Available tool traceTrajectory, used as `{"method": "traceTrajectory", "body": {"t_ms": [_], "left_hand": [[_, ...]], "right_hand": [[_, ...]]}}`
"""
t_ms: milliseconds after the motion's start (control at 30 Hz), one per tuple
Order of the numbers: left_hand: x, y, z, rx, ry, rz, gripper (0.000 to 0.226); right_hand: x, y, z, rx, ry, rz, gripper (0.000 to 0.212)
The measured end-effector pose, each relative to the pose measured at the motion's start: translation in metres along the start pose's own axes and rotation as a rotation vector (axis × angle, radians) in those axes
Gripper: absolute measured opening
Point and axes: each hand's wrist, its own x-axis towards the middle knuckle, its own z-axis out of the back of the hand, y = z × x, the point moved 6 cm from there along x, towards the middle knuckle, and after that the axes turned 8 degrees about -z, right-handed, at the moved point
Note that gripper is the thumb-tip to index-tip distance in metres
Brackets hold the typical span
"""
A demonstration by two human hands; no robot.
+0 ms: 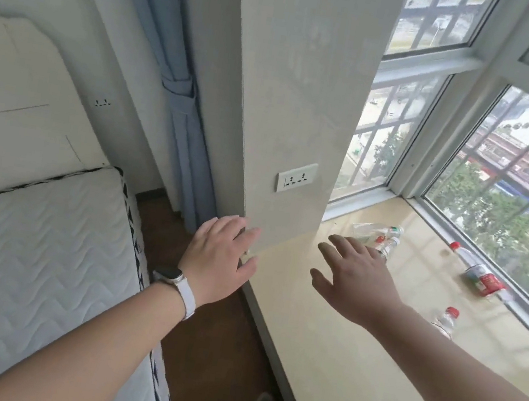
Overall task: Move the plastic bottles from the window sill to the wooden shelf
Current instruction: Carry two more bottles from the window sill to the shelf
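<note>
Several clear plastic bottles lie on the cream window sill (335, 315). Two lie together near the wall corner (377, 234). A red-labelled bottle (479, 276) lies by the window frame, and a red-capped one (445, 321) shows just past my right forearm. My right hand (354, 280) reaches over the sill with fingers spread, holding nothing, its fingertips close to the corner bottles. My left hand (219, 255), with a white watch on the wrist, hovers open at the wall's lower corner. No wooden shelf is in view.
A wall pillar with a socket (296, 177) rises between my hands. A bare white mattress (23, 248) lies to the left, a tied blue curtain (183, 111) behind it. Dark wood floor (218, 349) runs between bed and sill. Barred windows (517, 192) line the sill.
</note>
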Motion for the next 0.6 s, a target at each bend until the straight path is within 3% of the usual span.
{"method": "traceTrajectory", "body": {"t_ms": [267,600], "left_hand": [[0.124,-0.03,-0.032,0.029,0.157,-0.149,0.049],[0.225,-0.099,-0.085,-0.069,0.181,-0.36,0.05]], "right_hand": [[0.043,-0.108,-0.016,0.064,-0.025,-0.217,0.053],[0.03,-0.195,-0.044,0.104,0.023,-0.449,0.056]]}}
